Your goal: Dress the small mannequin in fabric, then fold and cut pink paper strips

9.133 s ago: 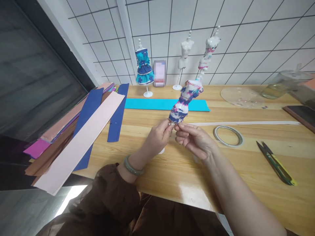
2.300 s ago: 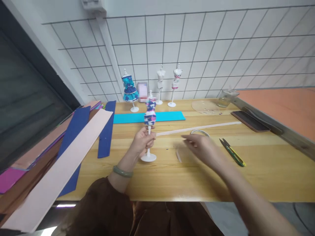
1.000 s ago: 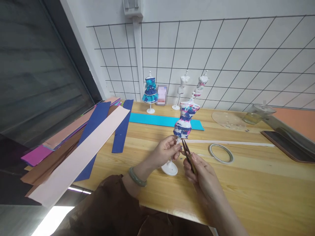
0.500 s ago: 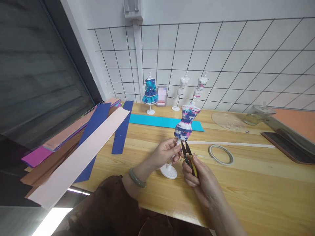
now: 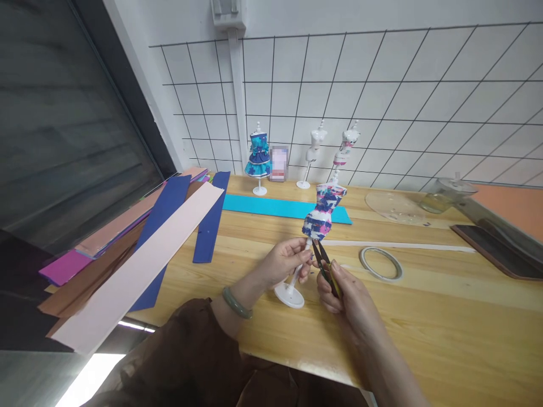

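Observation:
My left hand (image 5: 289, 261) is closed around the white stem of a small dress-form mannequin (image 5: 323, 213), just under its torso. The torso is white with patches of blue and pink, and it leans a little to the right. Its round white base (image 5: 289, 295) is tilted over the table. In my right hand (image 5: 344, 288) is a pair of dark-bladed snips (image 5: 322, 257) with yellow on the handle. The blades are parted and point up at the torso's lower edge; whether they touch it I cannot tell.
Paper strips (image 5: 139, 265) in pink, blue and brown lie at the left. Behind are a turquoise strip (image 5: 271, 208), a mannequin in a blue dress (image 5: 258, 155) and two more forms (image 5: 315, 144). At right are a tape roll (image 5: 380, 264), a glass jar (image 5: 436, 199) and a dark flat object (image 5: 494, 250).
The mannequin's torso has tipped slightly to the right and its base slightly left. The snips have shifted a little, and the gap between their blades looks slightly narrower.

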Motion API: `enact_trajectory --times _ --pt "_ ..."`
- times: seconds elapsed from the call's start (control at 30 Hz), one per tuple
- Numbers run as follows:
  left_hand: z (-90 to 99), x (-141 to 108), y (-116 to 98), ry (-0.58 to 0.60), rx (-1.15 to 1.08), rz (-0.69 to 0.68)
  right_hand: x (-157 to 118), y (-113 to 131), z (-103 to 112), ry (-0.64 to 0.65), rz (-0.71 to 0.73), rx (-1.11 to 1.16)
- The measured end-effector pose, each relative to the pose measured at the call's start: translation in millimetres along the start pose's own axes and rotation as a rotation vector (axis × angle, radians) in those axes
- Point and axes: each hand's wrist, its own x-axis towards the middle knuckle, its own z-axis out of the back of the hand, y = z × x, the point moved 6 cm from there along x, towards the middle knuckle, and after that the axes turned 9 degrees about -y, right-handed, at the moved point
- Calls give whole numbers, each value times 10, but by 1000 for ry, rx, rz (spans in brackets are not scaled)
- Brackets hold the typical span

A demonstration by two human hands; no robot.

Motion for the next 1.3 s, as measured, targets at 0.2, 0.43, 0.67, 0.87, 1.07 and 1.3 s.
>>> enact_trajectory --times 0.2,0.43,0.67,0.87,1.07,1.3 --pt "-2 -2 0 -10 -43 48 17 0 -4 12 17 -23" --pt "21 17 18 -11 16 3 24 -44 20 9 -16 39" --pt "23 27 -8 -8 123 -100 -23 -43 -30 34 -77 149" --pt "19 29 15 -12 148 -109 -18 -22 -28 -34 -14 86" --pt "10 27 -3 -58 171 -125 45 -4 28 -116 80 7" --pt "69 58 23 -127 223 -137 50 -27 85 -147 90 -13"
